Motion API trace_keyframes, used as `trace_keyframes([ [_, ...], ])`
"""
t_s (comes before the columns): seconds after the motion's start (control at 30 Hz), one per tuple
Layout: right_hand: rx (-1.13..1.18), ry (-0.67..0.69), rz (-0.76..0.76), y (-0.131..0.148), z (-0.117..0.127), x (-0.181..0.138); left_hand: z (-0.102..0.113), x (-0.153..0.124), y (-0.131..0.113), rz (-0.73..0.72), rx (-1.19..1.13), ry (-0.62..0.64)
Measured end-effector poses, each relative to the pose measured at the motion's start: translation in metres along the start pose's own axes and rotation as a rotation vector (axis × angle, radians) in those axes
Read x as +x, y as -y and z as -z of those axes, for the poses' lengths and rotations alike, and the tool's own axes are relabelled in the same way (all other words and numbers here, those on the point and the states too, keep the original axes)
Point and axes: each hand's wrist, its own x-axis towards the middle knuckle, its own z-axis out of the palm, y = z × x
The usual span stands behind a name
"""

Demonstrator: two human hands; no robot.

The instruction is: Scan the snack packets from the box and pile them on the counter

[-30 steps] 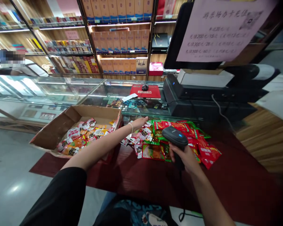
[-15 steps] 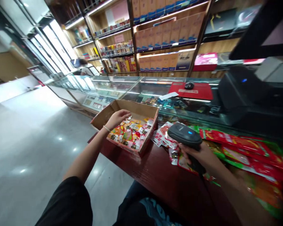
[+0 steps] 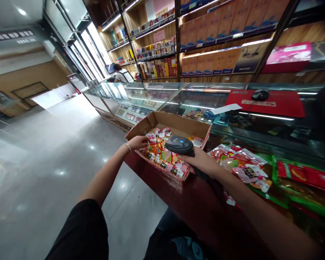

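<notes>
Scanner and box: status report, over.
Right hand shut on barcode scanner, held over cardboard box. Left hand on snack packets at box's near edge, grasp unclear. Loose packets on counter to the right.

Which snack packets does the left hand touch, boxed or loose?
The packets inside the cardboard box, under the left hand; the loose packets lie on the counter.

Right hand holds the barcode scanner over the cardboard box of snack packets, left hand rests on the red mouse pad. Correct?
Not quite. The head view shows the left hand inside the cardboard box, on the snack packets, not on the red mouse pad. The right hand does hold the barcode scanner over the box.
</notes>
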Motion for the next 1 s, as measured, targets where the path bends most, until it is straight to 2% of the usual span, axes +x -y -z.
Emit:
trace_keyframes([
  [0.2,0.051,0.047,-0.010,-0.004,0.001,0.006,-0.007,0.012,0.004,0.038,-0.012,0.334],
  [0.4,0.108,0.016,-0.048,0.001,0.002,0.003,-0.014,0.024,0.002,-0.007,0.145,0.423],
  [0.47,0.111,0.022,-0.046,0.002,0.002,0.002,-0.007,0.022,-0.003,-0.036,0.103,0.366],
  [0.57,0.119,0.017,-0.007,0.002,0.001,0.000,0.008,0.016,-0.012,-0.072,-0.061,0.134],
  [0.67,0.151,-0.006,0.042,0.000,-0.001,0.000,0.018,0.007,-0.023,-0.022,-0.317,-0.049],
  [0.77,0.154,-0.029,0.046,-0.002,-0.003,-0.003,0.017,-0.002,-0.039,0.040,-0.627,-0.090],
  [1.0,0.107,-0.155,0.032,-0.007,0.001,-0.028,0.004,-0.021,-0.096,-0.024,-1.322,-0.169],
])
